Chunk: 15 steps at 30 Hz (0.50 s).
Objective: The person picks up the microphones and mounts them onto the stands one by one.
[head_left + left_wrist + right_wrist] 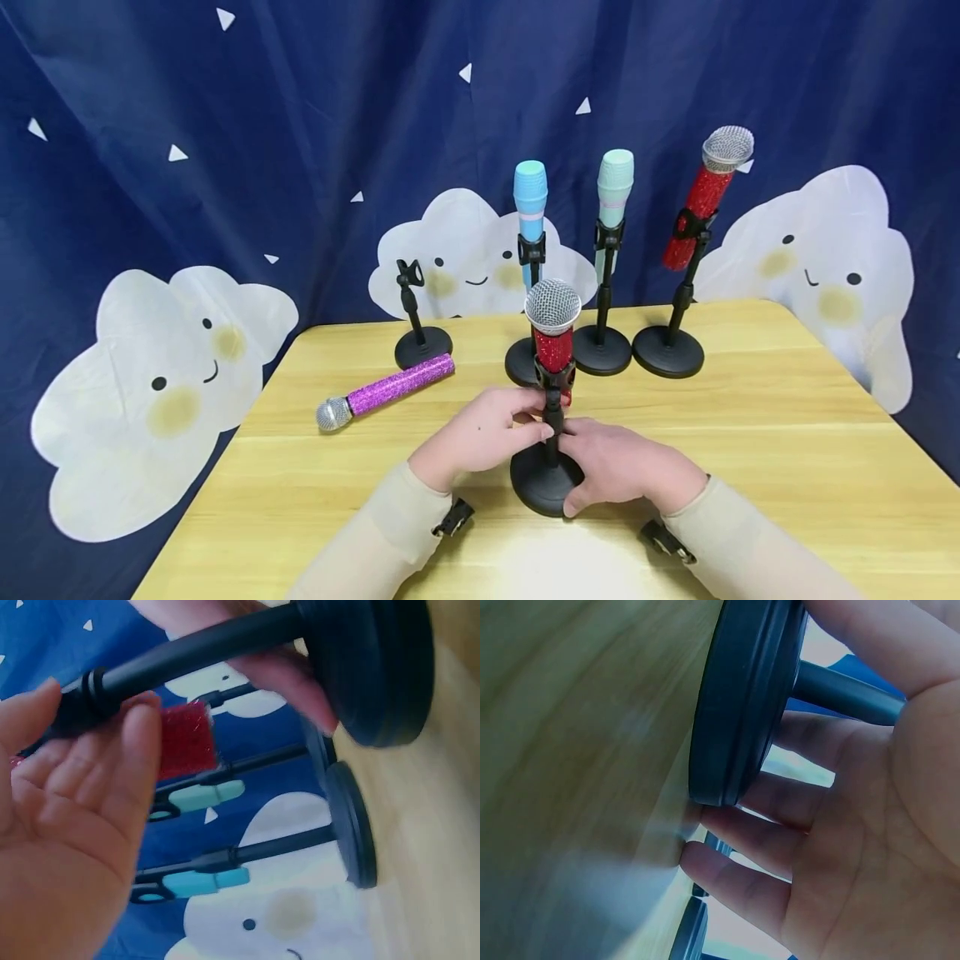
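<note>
A black desktop microphone stand (551, 479) is at the front middle of the table, with a red glittery microphone (553, 346) in its clip. My left hand (483, 433) pinches the upper pole between thumb and fingers, as the left wrist view also shows. Around the round base lies my right hand (618, 462), its thumb at the near edge. In the right wrist view its fingers (757, 840) pass behind the base (739, 705), with fingertips low by the tabletop. The base looks flat on the table or very close to it; I cannot tell which.
A purple glittery microphone (401, 385) lies on the table at left, before a stand (420, 340) with a bare clip. Behind my hands, other stands hold a blue microphone (531, 200), a mint microphone (615, 187) and another red microphone (705, 196). A blue curtain (337, 100) hangs behind.
</note>
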Each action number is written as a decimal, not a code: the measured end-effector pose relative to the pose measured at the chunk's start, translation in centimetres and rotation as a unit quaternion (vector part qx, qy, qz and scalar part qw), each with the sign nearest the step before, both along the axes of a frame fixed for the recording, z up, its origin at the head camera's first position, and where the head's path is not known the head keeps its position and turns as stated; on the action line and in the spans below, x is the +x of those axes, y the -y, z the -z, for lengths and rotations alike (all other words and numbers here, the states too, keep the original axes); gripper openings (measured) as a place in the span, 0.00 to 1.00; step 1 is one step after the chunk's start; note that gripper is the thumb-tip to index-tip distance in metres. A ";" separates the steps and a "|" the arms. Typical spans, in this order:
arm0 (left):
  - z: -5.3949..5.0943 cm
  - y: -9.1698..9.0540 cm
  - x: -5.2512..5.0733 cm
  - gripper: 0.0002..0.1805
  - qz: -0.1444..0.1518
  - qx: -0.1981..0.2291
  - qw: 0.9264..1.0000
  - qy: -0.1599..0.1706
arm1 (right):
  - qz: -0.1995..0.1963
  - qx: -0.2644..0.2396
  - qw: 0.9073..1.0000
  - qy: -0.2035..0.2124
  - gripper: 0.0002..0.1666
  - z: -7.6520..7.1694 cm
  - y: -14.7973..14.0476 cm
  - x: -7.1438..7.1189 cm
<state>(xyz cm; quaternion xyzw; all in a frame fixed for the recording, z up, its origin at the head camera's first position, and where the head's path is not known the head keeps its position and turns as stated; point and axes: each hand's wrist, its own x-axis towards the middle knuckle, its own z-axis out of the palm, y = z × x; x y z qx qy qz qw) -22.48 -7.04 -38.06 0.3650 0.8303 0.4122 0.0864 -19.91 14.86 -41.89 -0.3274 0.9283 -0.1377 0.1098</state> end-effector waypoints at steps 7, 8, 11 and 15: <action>0.4 -0.3 0.2 0.10 -0.031 0.014 0.999 -0.023 | 0.001 -0.007 1.000 0.006 0.49 0.1 -0.2 0.2; 0.4 -0.3 0.2 0.09 -0.038 0.017 0.999 -0.031 | 0.001 -0.006 1.000 0.006 0.50 0.1 -0.2 0.2; 0.4 -0.5 0.3 0.11 -0.053 0.023 0.997 -0.053 | -0.001 -0.003 1.000 0.004 0.49 0.1 -0.2 0.2; 0.5 -0.4 0.4 0.11 -0.059 0.039 0.995 -0.070 | -0.010 -0.004 1.000 -0.013 0.41 -0.1 -0.4 0.1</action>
